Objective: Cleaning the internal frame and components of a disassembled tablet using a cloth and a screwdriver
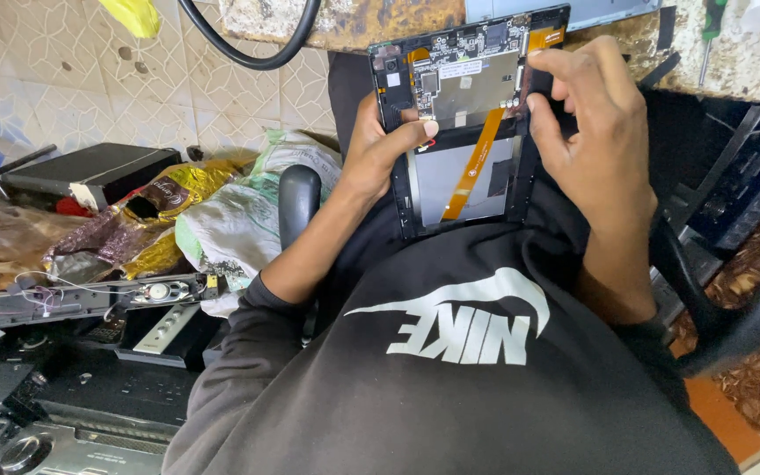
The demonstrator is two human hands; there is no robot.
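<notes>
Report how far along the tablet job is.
Done: the tablet has its back off, board and orange ribbon exposed. In hand: left hand grips its edge, right hand fingers the top right. Left: the back is not yet on.

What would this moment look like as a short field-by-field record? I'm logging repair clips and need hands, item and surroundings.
view: head camera, looking down at the lap
item: opened tablet, back cover off, circuit board on top, orange ribbon cable running down a grey panel
left hand: left hand grips the tablet's left edge, thumb laid across the board
right hand: right hand holds the right edge, fingertips curled at the upper right corner
clothing: dark sweatshirt with a white print
left side: black boxes, crumpled bags, loose electronics
top: worn bench edge, black cable
</notes>
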